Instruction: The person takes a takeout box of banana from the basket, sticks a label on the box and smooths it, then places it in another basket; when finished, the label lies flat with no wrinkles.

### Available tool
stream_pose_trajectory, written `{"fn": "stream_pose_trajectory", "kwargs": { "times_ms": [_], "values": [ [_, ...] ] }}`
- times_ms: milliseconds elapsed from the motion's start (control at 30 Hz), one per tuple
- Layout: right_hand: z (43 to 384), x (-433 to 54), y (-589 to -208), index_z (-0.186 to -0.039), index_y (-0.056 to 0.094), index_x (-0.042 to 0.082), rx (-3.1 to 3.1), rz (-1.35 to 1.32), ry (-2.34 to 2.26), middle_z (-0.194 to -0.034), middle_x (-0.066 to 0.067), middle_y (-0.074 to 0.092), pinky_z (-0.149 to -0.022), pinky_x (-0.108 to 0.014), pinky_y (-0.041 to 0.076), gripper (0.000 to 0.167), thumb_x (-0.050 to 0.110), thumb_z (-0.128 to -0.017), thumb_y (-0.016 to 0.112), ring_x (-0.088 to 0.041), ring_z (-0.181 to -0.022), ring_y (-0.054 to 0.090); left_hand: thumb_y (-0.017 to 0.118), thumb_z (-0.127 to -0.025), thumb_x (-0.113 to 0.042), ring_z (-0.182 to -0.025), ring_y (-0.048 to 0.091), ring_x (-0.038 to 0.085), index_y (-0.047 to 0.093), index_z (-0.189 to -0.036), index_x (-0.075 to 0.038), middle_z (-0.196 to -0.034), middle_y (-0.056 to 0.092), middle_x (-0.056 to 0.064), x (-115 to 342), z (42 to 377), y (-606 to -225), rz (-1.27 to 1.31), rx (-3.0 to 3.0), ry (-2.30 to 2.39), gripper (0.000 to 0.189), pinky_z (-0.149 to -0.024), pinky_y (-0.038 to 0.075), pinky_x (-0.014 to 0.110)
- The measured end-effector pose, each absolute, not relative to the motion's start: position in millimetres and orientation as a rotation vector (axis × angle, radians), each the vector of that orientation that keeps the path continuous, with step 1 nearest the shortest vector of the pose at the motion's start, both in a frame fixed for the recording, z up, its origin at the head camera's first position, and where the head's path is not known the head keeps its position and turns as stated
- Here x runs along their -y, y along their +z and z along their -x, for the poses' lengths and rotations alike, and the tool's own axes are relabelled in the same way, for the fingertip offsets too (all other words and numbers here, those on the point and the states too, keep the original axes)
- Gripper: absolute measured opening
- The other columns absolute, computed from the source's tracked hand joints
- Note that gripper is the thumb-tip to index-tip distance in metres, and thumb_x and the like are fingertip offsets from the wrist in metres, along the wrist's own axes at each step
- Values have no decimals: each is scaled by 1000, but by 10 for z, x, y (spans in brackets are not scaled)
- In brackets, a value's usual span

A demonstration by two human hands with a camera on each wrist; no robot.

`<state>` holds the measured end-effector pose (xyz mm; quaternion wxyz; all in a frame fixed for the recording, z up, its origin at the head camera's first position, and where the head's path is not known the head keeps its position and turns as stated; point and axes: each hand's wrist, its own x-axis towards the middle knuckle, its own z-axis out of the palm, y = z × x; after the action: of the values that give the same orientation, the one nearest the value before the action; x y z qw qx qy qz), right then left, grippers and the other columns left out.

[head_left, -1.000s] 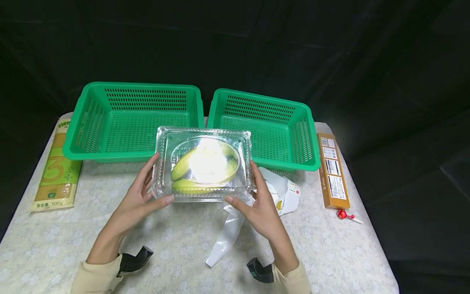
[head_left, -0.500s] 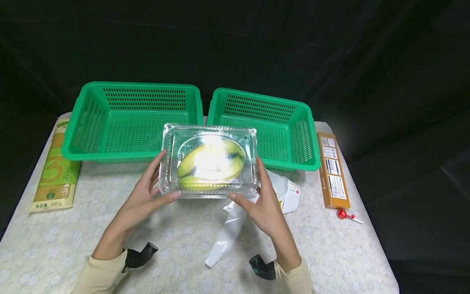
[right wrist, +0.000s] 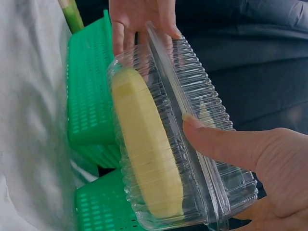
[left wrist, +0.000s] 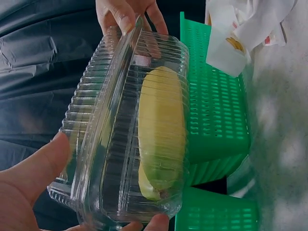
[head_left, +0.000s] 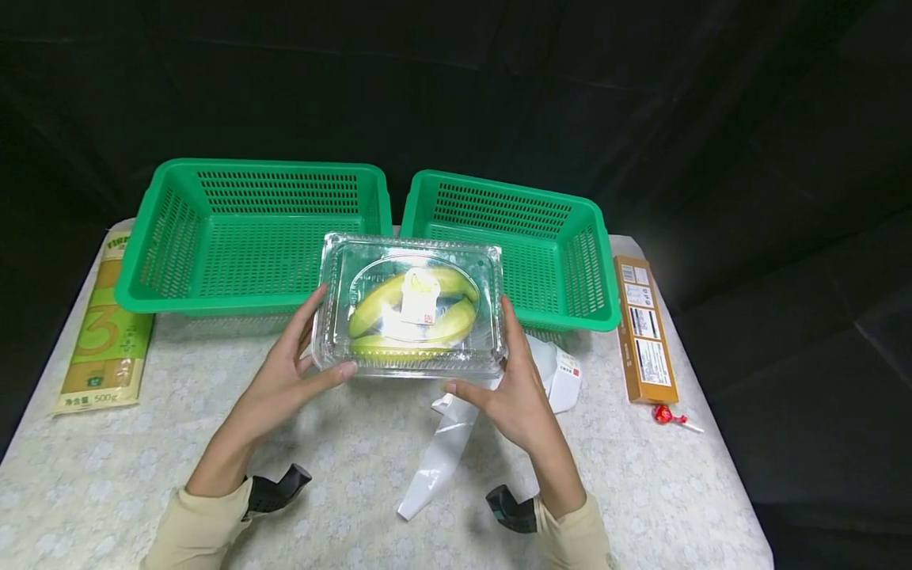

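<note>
A clear plastic clamshell box [head_left: 335, 301] with yellow-green bananas [head_left: 381, 305] inside is held up over the table between both hands. Its lid is down, and a small white label [head_left: 420, 297] shows through the oval on top. My left hand [head_left: 285, 372] grips the box's left end, thumb at the near edge. At the opposite end my right hand [head_left: 513, 388] grips it the same way, its thumb [right wrist: 211, 137] lying along the rim seam in the right wrist view. Fingers under the box are partly hidden.
Two green baskets [head_left: 264, 303] [head_left: 499, 184] stand behind the box. White crumpled packaging [head_left: 442, 459] lies beneath the right hand. A green-and-brown 500 g packet [head_left: 107, 340] is at left; an orange box [head_left: 651, 348] and a red lollipop [head_left: 664, 414] are at right.
Both hands have carried the box slightly right and away from the body. Its glare has shrunk, so the label and bananas show more plainly.
</note>
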<state>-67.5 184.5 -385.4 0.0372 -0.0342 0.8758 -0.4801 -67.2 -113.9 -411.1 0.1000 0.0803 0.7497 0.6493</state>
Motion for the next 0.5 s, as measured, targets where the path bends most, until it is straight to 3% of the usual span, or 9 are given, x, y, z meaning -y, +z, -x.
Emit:
{"fn": "stream_pose_trajectory", "kwargs": {
  "times_ms": [200, 500],
  "values": [
    [685, -1871, -3838, -162, 6, 34, -2792, 74, -1368, -170, -5, 13, -122, -64, 22, 127, 20, -70, 93, -31, -157, 15, 72, -93, -15, -159, -2, 32, 9, -160, -43, -171, -2, -8, 1085, 709, -4083, -246, -2221, 1937, 95, -117, 17, 74],
    [696, -1916, -3866, -162, 4, 37, -2801, 78, -1371, -170, -1, 11, -123, -62, 23, 129, 19, -70, 93, -28, -158, 15, 73, -92, -17, -159, -2, 31, 10, -159, -44, -170, -1, -12, 1030, 730, -4078, -225, -2216, 1943, 96, -120, 19, 70]
  ]
}}
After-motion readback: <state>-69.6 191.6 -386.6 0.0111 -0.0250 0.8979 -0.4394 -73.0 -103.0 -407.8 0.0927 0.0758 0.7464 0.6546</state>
